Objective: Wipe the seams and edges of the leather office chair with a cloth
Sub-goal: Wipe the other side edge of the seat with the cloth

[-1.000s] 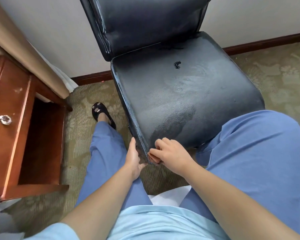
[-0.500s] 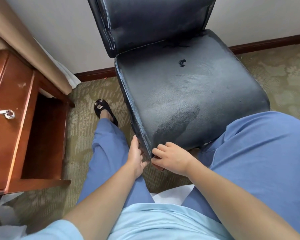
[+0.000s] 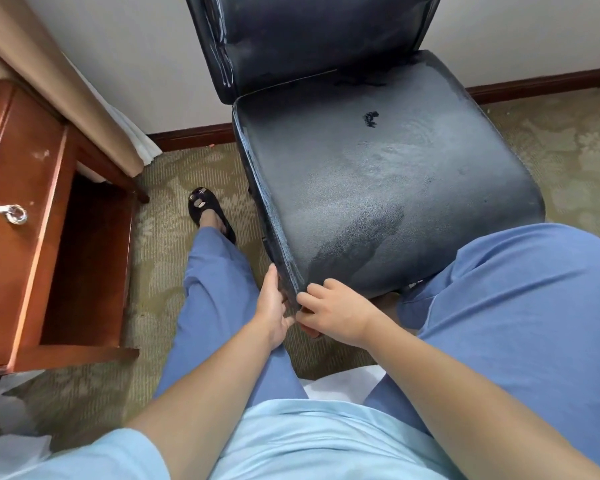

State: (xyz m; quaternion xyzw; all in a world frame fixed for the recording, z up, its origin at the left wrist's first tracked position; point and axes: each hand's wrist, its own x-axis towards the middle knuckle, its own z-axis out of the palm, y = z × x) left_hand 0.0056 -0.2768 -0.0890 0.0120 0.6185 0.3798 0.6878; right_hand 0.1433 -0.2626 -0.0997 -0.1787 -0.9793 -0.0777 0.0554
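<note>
Directly below the head camera, we see both hands meeting at the near left corner of the chair seat (image 3: pixel 378 188). Our left hand (image 3: pixel 272 311) lies flat against the left side of that corner, fingers straight and pointing up along the side edge, the thumb reaching toward the right hand. Our right hand (image 3: pixel 336 315) is curled over the corner from the front, fingers bent and pinching at the seam; a thin reddish sliver shows under them, too hidden for us to tell whether it is the cloth. No cloth is plainly visible.

The black leather chair faces us, its seat running away from us toward the backrest (image 3: pixel 312 36), which rises upright against the wall (image 3: pixel 146 57). The left seam (image 3: pixel 269 209) runs from the gripped corner up and slightly left to the backrest. A darker damp-looking patch (image 3: pixel 361 244) sits on the seat just beyond the right hand, and a small scuffed tear (image 3: pixel 371 118) lies farther back.

Our legs in blue trousers (image 3: pixel 520 306) flank the chair: the right knee covers the seat's near right corner, and the left leg stretches past the seat's left side to a black slipper (image 3: pixel 207 209) on the patterned carpet (image 3: pixel 160 258). A reddish wooden nightstand (image 3: pixel 25 220) with a metal drawer pull (image 3: pixel 14 214) stands well to the left, apart from the chair.
</note>
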